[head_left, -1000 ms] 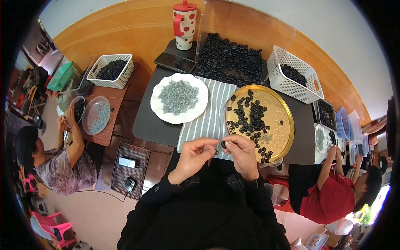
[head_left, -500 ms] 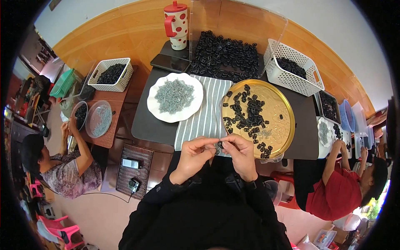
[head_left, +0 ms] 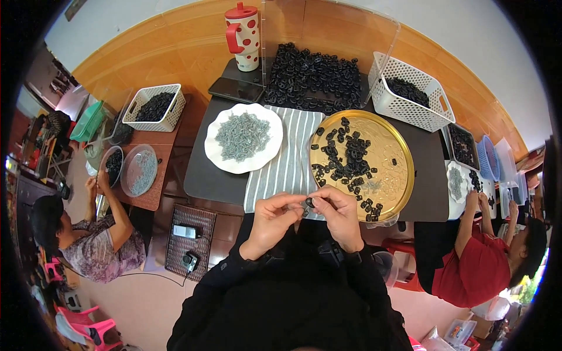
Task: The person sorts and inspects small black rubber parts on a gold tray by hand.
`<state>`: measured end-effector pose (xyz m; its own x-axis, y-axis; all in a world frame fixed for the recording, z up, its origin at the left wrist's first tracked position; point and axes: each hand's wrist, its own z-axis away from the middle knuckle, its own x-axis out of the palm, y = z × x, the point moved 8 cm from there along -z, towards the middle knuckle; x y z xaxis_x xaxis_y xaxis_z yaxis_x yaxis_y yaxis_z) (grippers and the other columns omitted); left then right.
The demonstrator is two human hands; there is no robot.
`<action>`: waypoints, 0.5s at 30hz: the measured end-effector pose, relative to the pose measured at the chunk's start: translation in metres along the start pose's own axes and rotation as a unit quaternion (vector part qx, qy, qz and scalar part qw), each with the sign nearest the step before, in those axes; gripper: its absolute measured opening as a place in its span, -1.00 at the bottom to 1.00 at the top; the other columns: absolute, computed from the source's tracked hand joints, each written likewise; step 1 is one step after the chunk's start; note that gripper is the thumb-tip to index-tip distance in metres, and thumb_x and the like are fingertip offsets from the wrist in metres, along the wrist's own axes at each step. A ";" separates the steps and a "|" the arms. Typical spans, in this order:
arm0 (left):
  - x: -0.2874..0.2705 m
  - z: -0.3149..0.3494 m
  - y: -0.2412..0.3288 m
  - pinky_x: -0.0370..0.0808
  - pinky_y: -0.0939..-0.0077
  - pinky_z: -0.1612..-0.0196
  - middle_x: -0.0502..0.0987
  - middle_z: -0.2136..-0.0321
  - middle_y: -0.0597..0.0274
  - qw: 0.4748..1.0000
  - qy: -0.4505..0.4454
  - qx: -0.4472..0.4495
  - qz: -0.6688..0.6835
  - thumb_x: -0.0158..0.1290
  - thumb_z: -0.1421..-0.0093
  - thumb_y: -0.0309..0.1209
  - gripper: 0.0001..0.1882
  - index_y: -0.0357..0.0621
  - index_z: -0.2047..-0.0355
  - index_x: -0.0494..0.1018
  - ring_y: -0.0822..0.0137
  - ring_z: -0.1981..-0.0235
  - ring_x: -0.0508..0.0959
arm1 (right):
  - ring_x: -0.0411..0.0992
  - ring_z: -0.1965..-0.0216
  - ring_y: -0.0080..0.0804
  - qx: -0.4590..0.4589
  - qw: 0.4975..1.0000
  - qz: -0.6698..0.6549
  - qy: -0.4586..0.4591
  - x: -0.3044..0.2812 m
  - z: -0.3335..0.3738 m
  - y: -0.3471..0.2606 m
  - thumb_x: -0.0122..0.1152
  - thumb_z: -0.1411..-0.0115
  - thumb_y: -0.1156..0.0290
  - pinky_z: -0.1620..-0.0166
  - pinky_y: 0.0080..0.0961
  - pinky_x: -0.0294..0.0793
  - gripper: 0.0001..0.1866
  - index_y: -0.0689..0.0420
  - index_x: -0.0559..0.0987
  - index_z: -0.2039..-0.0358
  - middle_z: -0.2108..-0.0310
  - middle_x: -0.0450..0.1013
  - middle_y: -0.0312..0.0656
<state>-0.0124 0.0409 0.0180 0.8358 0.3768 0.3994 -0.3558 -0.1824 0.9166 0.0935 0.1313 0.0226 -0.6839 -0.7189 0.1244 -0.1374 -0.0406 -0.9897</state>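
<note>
Right hand neared left hand | right fingers pinch 1 black piece | left fingers: can't tell

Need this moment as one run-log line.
right hand: pinching small black piece | left hand: fingertips at it, grip unclear | nearby: white plate of grey pieces, gold tray of black pieces, striped cloth

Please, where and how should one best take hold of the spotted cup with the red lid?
I would grip the cup by its red handle, coming from the left, probably with the left hand. The cup stands upright and its handle sticks out toward the left, while a clear panel rises close on its right, seemingly leaving less room there.
</note>
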 end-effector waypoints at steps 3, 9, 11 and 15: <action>-0.001 0.000 -0.002 0.39 0.71 0.40 0.49 0.46 0.26 1.000 0.005 0.003 0.010 0.03 -0.05 -0.74 -0.69 -0.28 0.18 0.55 0.51 0.46 0.47 | 0.36 0.44 -0.70 0.000 1.000 -0.005 0.007 0.001 0.000 0.000 0.09 -0.21 0.55 0.34 -0.73 0.36 -0.91 0.29 0.53 0.30 0.45 0.43 -0.35; -0.002 0.000 -0.003 0.37 0.71 0.41 0.49 0.45 0.26 1.000 0.004 0.005 0.011 0.03 -0.05 -0.73 -0.70 -0.28 0.19 0.55 0.51 0.47 0.47 | 0.35 0.44 -0.72 0.014 0.999 -0.017 0.026 0.001 0.002 0.003 0.09 -0.22 0.54 0.34 -0.75 0.35 -0.92 0.27 0.52 0.32 0.48 0.42 -0.38; -0.002 0.000 -0.005 0.38 0.72 0.41 0.49 0.45 0.26 1.000 0.006 0.008 0.009 0.03 -0.05 -0.73 -0.70 -0.29 0.19 0.55 0.51 0.47 0.47 | 0.35 0.44 -0.71 0.012 1.000 -0.011 0.017 0.000 0.002 0.007 0.09 -0.21 0.55 0.34 -0.75 0.36 -0.92 0.28 0.52 0.31 0.45 0.41 -0.36; -0.006 0.000 -0.008 0.40 0.72 0.39 0.50 0.45 0.26 0.999 0.031 0.026 0.005 0.04 -0.06 -0.74 -0.71 -0.30 0.19 0.54 0.52 0.47 0.47 | 0.34 0.43 -0.68 -0.011 1.000 0.019 0.011 0.002 0.003 0.005 0.07 -0.22 0.58 0.32 -0.75 0.35 -0.91 0.31 0.51 0.29 0.41 0.41 -0.33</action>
<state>-0.0145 0.0398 0.0086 0.8040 0.4302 0.4104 -0.3402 -0.2333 0.9110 0.0935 0.1274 0.0173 -0.7044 -0.7042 0.0889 -0.1265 0.0012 -0.9920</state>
